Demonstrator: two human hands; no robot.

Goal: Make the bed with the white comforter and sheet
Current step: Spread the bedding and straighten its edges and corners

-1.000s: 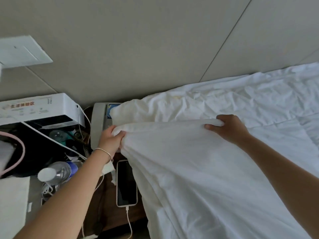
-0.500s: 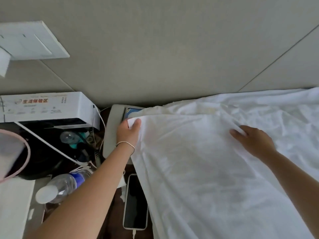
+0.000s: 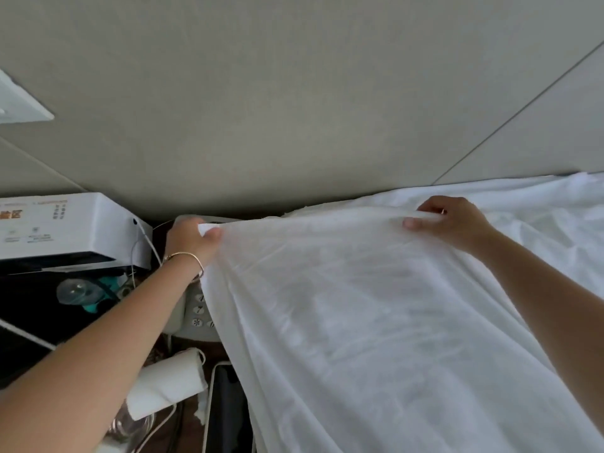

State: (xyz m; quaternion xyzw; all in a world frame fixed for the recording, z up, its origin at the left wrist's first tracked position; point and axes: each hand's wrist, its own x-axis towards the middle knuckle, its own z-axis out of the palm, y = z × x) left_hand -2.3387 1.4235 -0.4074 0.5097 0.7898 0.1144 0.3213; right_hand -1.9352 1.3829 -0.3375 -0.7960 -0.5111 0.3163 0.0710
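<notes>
White sheet (image 3: 376, 322) stretched taut across the bed near the beige wall (image 3: 294, 109), its top edge held in both our hands. Our left hand (image 3: 191, 240), a thin bangle (image 3: 186, 258) at the wrist, pinches the corner with curled fingers (image 3: 212, 235) above a keypad telephone (image 3: 196, 308). Our right hand (image 3: 454, 220) grips the edge farther along, fingers folded over it. Rumpled white comforter (image 3: 555, 204) lies beyond, against the wall.

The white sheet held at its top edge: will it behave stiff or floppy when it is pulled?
Probably floppy: the white sheet sags and folds between the left hand and right hand. It also looks thin and light.
</notes>
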